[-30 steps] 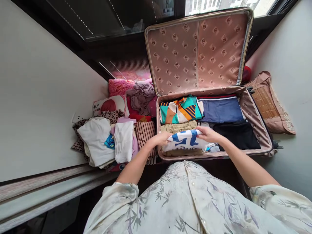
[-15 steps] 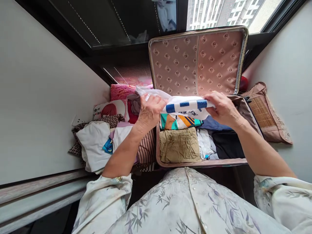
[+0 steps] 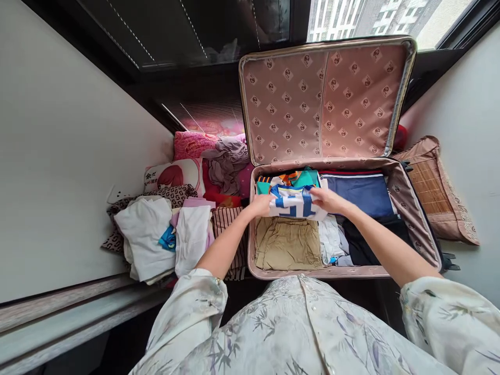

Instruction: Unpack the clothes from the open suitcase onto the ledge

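Firstly, at the bottom of the frame, we note the person's floral shirt [image 3: 273,328], with a bare forearm reaching up from each side. Beyond it, the near rim of the suitcase [image 3: 371,271] crosses the centre; just inside, a creased khaki garment [image 3: 287,245] lies beside a rumpled white garment [image 3: 331,239]. Above these, at frame centre, we locate the white-and-blue garment [image 3: 292,207]: the left hand [image 3: 261,205] is clamped on its left edge, the right hand [image 3: 327,201] on its right. We cannot tell whether its underside touches the teal-and-orange garment [image 3: 308,178] behind.

We judge the main fault to be a lost fold — caused by one hand letting go early or by uneven pull. Secondly, a low edge could drag the neighbouring garments out of line.

We find the held garment compactly folded and apparently soft, with blocky blue marks on white and blue trim at its far edge.

Farther off, a navy garment [image 3: 355,192] lies right of centre. The lined lid [image 3: 287,104] stands raised — behind it, a window [image 3: 347,21] occupies the upper right.
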A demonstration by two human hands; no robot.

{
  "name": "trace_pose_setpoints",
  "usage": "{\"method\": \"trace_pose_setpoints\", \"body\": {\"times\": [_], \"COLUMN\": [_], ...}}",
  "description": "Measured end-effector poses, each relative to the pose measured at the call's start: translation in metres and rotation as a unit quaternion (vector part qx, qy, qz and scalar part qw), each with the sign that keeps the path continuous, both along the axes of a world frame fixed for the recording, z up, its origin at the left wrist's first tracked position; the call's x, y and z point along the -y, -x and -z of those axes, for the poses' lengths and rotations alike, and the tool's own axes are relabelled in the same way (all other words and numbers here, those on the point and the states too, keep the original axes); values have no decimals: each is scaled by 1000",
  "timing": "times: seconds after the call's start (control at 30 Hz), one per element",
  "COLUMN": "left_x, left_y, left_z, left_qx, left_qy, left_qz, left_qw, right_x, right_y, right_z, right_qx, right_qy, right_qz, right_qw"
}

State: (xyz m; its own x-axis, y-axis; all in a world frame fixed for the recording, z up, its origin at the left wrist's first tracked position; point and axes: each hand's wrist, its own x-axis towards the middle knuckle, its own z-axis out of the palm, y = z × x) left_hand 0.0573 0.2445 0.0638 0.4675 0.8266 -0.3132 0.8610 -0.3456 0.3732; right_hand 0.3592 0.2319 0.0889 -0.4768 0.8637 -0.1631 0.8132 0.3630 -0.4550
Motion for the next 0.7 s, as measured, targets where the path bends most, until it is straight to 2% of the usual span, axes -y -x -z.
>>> {"method": "trace_pose_setpoints", "body": {"times": [0.1, 0.17, 0.23, 0.33, 0.4, 0.47, 0.57, 0.7], "left_x": [-29, -30, -16, 11, 20, 18, 8, 5], "left_y": [-7, -16, -26, -35, -34, -31, -29, -39], "left_z": [-8, -5, 8, 37, 54, 63, 64, 61], "left_qx": [2, 4, -4, -51, -81, -80, -52, -32], "left_qy": [-112, -155, -126, -54, -21, -7, 8, 29], "left_qz": [-103, -127, -77, 11, 23, 14, 11, -26], "left_qw": [988, 980, 989, 997, 996, 997, 999, 999], "right_x": [-42, -48, -36, -6, 7, 7, -10, -39], "right_y": [0, 5, 10, 9, 0, -9, -13, 3], "right_z": [-13, -13, 0, 37, 60, 73, 71, 46], "right_qx": [102, 130, 132, 166, 196, 197, 156, 125], "right_qy": [-70, -104, -85, -22, 5, 8, 19, 35], "right_qz": [101, 132, 80, -26, -40, -22, -11, 36], "right_qw": [987, 977, 984, 986, 980, 980, 988, 991]}}
